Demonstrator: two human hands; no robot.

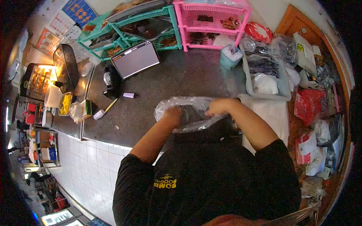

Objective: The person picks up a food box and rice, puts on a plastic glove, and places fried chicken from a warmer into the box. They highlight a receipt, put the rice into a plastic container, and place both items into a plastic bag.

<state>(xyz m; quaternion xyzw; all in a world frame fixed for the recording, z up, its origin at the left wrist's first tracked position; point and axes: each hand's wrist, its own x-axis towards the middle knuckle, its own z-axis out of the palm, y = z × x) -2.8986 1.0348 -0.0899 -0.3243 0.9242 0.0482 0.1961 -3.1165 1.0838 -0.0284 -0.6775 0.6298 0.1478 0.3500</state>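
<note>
A clear plastic bag [200,101] is spread wide in front of my body at the counter's near edge, its mouth facing up. My left hand [173,116] is at the left side of the bag, fingers curled down around its rim and partly hidden. On the opposite side, my right hand [219,107] pinches the bag's edge with bent fingers. Dark surface shows through the bag's middle; I cannot make out anything inside it.
Beyond the bag stand a tablet [136,60], a teal rack [147,22] and a pink rack [213,28]. A grey tray [247,81] of packaging lies right, beside a light-blue cup [230,58]. A marker [130,95] and a yellow-handled tool [110,106] lie left.
</note>
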